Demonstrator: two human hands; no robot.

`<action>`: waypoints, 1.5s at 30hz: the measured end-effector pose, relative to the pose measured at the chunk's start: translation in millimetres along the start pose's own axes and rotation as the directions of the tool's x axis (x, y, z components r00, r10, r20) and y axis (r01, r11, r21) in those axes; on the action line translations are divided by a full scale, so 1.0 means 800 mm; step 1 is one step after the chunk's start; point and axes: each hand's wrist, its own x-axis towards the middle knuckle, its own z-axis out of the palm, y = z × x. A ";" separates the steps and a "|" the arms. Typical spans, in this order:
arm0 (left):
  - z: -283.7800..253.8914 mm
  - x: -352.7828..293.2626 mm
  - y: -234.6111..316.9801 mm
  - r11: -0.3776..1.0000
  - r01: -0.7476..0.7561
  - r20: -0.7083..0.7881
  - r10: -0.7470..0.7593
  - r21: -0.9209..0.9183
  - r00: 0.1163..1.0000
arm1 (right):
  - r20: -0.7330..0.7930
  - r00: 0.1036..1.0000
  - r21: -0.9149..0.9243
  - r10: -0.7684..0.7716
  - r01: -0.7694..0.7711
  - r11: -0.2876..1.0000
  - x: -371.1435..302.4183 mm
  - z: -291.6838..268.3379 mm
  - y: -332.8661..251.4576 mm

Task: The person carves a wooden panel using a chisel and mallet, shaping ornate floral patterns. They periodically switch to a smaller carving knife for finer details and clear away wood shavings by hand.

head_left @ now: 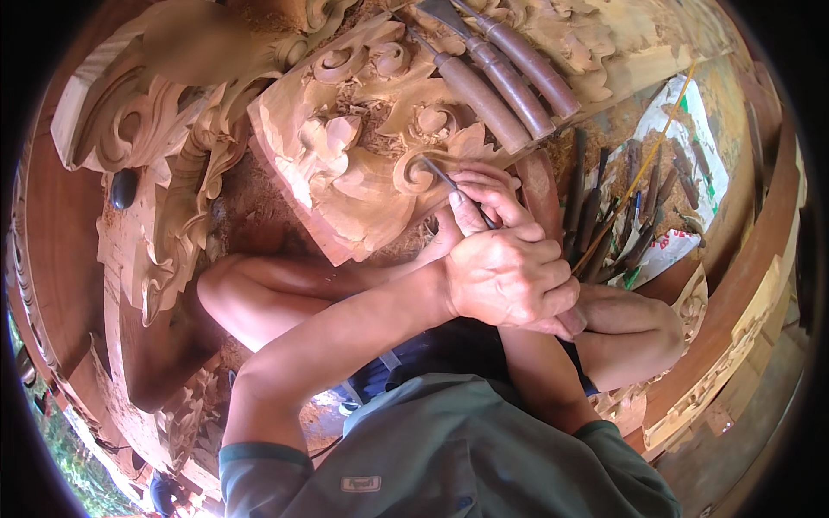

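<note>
My left hand [511,274] is closed around the handle of a carving chisel [446,180], and the handle's end sticks out below the fist. Under and ahead of it, my right hand [490,192] has its fingers closed about the chisel near the blade; the left fist partly covers it. The thin dark blade slants up and left, its tip at a carved scroll [415,173] on a thick wooden panel [363,216]. Leaf and curl shapes in relief cover the panel. My forearms cross, the left one on top.
Several wooden-handled chisels [509,79] lie on the panel's upper right. More dark-handled tools [635,203] are heaped on a white plastic sack [704,142] to the right. Large carved wood pieces [129,129] stand at left, with a dark oval object [123,188]. Wood chips are scattered about; my folded legs are close below.
</note>
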 end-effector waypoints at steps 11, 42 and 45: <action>-0.008 0.007 0.003 0.999 0.011 0.087 -0.008 -0.044 0.996 | -0.190 0.976 0.170 0.101 -0.069 0.983 -0.037 -0.001 0.040; -0.127 -0.055 0.061 0.923 0.197 -0.068 -0.232 -0.330 0.970 | 0.014 0.995 -0.305 -0.103 0.102 0.947 -0.016 0.058 -0.038; -0.124 -0.058 0.044 0.892 0.169 -0.068 -0.216 -0.420 0.974 | -0.138 0.990 -0.296 0.037 -0.077 0.952 -0.027 0.066 -0.033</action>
